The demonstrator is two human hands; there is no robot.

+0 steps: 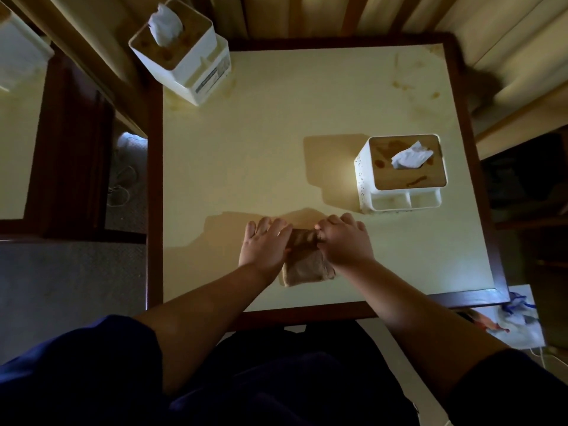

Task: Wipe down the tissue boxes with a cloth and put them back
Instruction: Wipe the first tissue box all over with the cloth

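Folding the brown cloth (307, 267) near the table's (246, 142) front edge: I log left hand (266, 245) flat on it, fingers straight, right hand (345, 241) curled, pinching its far edge. One tissue box (401, 175) sits to the right, the other (181, 53) at the far-left corner (overhanging slightly). Risk: wiping could shove that one off, or snag its loose tissue.
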